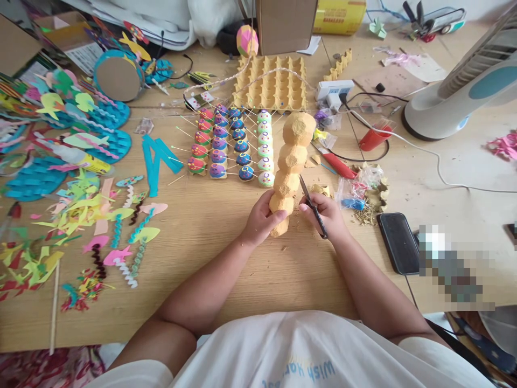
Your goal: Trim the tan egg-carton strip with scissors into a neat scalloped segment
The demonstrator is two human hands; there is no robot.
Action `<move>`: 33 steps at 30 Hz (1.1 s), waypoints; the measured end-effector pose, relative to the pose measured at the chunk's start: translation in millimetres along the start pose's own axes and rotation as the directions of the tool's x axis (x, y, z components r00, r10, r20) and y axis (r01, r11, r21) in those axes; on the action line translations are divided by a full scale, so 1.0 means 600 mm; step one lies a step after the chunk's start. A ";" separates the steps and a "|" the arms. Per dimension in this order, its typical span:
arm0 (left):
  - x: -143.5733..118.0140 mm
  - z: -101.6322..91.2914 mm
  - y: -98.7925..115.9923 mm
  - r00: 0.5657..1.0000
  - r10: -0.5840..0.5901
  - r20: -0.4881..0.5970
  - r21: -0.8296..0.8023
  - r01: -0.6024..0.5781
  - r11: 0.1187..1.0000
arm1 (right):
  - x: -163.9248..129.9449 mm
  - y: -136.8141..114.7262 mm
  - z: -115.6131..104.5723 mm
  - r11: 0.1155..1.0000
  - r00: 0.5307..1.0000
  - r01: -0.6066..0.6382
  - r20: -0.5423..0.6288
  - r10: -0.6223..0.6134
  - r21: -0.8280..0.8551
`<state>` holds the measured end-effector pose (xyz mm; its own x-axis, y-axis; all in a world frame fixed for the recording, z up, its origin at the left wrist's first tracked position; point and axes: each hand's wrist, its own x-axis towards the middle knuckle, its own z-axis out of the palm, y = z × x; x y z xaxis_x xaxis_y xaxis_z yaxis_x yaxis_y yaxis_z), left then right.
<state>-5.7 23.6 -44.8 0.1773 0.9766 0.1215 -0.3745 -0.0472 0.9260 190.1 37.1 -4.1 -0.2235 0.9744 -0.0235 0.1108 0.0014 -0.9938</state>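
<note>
My left hand (263,220) is closed around the lower end of a yellow egg carton strip (291,161), a row of joined cups held up above the table and pointing away from me. In my right hand (328,216) is a pair of dark scissors (309,199). The blades point up and to the left, close beside the strip's right edge; whether they touch it I cannot tell. Beyond the strip stand rows of painted egg carton cups: red (197,150), purple (218,156), blue (241,145) and white with green (265,150). Thin sticks poke out from many of them.
A yellow egg tray (270,81) lies at the back. Paper fish and cut scraps (97,202) cover the left side, with blue paper strips (152,167) nearby. To the right are a red cup (374,137), a phone (399,242), cables and a fan (456,86).
</note>
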 end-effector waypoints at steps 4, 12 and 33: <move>0.000 0.001 0.000 1.000 -0.005 -0.003 0.013 0.005 1.000 | 0.000 0.000 0.000 1.000 1.000 -0.021 0.001 0.021 0.011; -0.001 0.005 0.005 0.999 -0.027 -0.021 0.023 0.028 0.999 | 0.000 0.003 0.000 1.000 1.000 -0.020 -0.009 0.020 0.000; -0.003 0.008 0.008 0.999 -0.040 -0.029 0.005 0.040 0.999 | -0.007 0.002 -0.001 0.998 0.995 -0.026 0.099 0.020 0.062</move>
<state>-3.3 20.5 -38.8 0.1657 0.9834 0.0737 -0.3623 -0.0088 0.9320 191.7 33.3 -5.1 -0.3164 0.9471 -0.0541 0.0565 -0.0381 -0.9977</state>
